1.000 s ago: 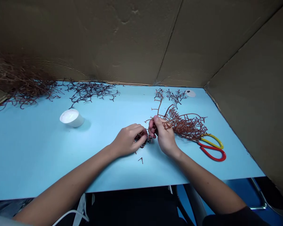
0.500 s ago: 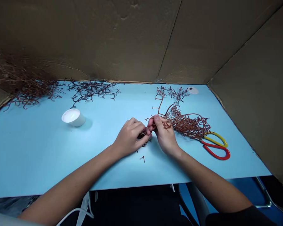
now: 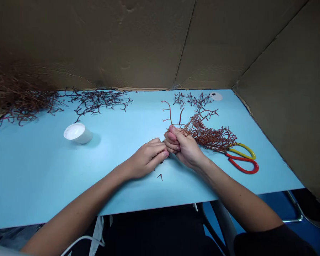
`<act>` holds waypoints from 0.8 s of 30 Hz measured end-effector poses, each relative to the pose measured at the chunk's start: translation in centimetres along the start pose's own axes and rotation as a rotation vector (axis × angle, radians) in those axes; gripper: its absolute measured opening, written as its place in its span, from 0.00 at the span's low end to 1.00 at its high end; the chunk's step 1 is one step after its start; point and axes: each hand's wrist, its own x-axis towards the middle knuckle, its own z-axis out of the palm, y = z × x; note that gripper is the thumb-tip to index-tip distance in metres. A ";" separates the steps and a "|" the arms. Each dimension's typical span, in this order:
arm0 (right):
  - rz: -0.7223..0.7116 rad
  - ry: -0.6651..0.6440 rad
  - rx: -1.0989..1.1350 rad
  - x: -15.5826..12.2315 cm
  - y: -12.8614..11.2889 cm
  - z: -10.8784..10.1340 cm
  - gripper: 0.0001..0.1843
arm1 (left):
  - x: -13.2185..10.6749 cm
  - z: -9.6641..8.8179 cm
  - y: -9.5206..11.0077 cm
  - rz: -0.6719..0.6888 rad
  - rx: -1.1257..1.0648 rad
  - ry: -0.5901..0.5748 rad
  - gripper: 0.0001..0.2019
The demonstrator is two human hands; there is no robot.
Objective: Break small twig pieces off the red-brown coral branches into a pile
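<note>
My right hand [image 3: 185, 144] is closed around a reddish-brown branched stem [image 3: 170, 112], whose thin forked shoots stick up and out past the thumb. Against its fingers rests my left hand [image 3: 150, 158], curled shut just above the table; what lies inside it is hidden. Dark bits peek out beneath the left fingertips. A small V-shaped brown piece [image 3: 160, 176] lies on the table in front of the hands. Right behind my right hand spreads a heap of reddish-brown branched stems [image 3: 216, 138]. Scissors [image 3: 244, 165] with one red and one yellow handle lie partly under that heap.
A white cup [image 3: 78, 133] stands on the light blue table [image 3: 37, 170] at left. Darker branched pieces [image 3: 101, 101] and a big brown tangle [image 3: 29, 99] lie at the back left. Small dark sprigs [image 3: 200, 100] and a white disc [image 3: 216, 96] lie at the back right. Cardboard walls [image 3: 117, 46] enclose the table.
My left fingers have curled in, covering the dark pieces that showed beneath them. My right hand has closed more tightly, and the stem in it has turned. The view has shifted slightly.
</note>
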 end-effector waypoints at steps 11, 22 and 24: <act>-0.042 0.120 -0.144 0.7 0.8 -1.4 0.31 | -0.6 0.1 -1.9 0.085 0.462 0.115 0.13; -0.218 0.060 -0.576 0.2 1.1 -1.3 0.37 | -0.6 0.2 -1.4 0.011 0.428 0.118 0.16; -0.209 0.065 -0.638 0.0 1.2 -1.4 0.38 | -0.6 0.2 -1.3 -0.008 0.398 0.115 0.16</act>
